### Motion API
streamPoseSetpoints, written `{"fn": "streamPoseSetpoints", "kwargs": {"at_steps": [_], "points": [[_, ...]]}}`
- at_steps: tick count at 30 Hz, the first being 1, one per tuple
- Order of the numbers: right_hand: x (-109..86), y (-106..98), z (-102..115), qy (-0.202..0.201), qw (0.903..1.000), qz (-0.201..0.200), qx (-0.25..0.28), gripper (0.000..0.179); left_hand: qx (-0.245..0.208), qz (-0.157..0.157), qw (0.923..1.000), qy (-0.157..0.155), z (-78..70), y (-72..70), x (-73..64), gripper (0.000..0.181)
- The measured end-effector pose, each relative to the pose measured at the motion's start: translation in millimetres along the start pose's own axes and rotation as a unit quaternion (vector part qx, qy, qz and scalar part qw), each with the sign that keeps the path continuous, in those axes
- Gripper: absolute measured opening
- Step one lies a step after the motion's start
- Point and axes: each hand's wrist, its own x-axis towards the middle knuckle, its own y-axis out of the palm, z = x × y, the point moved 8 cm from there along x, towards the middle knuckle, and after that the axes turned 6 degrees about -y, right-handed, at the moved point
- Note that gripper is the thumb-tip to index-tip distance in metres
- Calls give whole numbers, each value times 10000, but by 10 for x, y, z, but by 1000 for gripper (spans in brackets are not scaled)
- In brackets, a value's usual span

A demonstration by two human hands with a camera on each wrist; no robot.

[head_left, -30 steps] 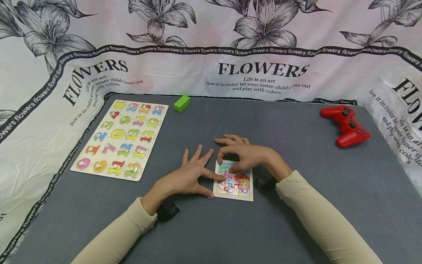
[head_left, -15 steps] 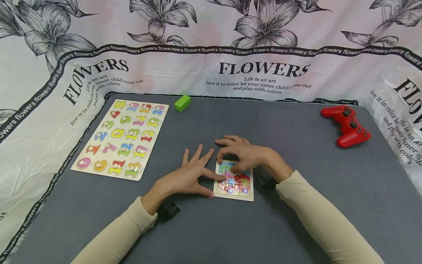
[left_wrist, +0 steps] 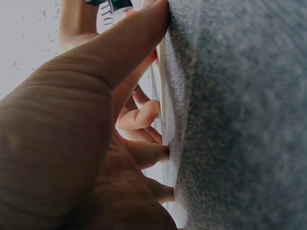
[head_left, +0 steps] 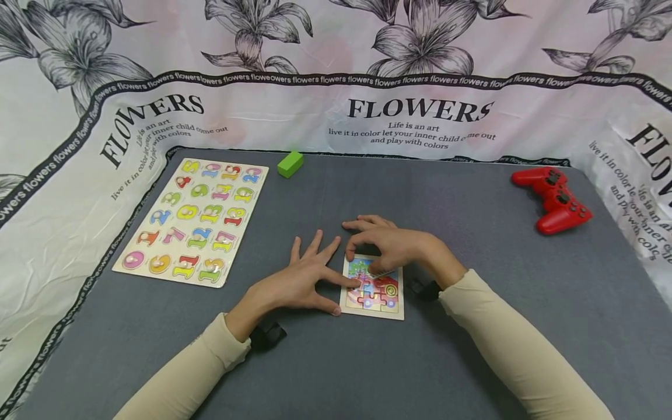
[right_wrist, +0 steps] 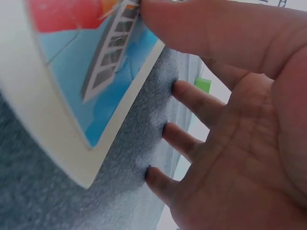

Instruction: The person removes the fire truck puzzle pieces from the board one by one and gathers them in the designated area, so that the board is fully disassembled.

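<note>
A small jigsaw puzzle (head_left: 370,298) in a pale frame lies flat in the middle of the table, with a ladder (right_wrist: 111,57) pictured on its blue part. My left hand (head_left: 299,284) is spread, its index fingertip resting on the puzzle's left side and its thumb by the lower left corner. Over the far part arches my right hand (head_left: 396,248); its thumb (right_wrist: 165,21) presses on the pieces, while the index fingertip sits at the far left corner. The other right fingers touch the grey cloth beyond. Beneath the right hand, the far right part is hidden.
A board of colourful numbers (head_left: 194,224) lies at the left. A green block (head_left: 290,165) sits at the table's far edge and a red game controller (head_left: 551,200) at the far right. Flower-printed cloth (head_left: 409,137) rises behind the grey table (head_left: 336,373).
Both hands and the puzzle stay in place. Only the right thumb seems to shift very slightly to the right on the pieces.
</note>
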Motion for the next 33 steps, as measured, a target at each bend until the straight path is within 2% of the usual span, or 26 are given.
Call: {"fn": "streamPoseSetpoints", "kwargs": {"at_steps": [13,19,25,33], "points": [[51,11,45,-120,9996,56,-233,36,4,-17,10000,-52,-7,3,-1,59],[38,31,0,-138,9998,72,-129,35,66,-260,9996,-73,-47,2,1,64],[-1,29,-24,-160,9998,28,77,37,119,-453,9989,-91,-67,4,2,62],[-22,38,-89,-243,9995,-29,208,40,166,-334,9993,-60,-65,4,10,59]]}}
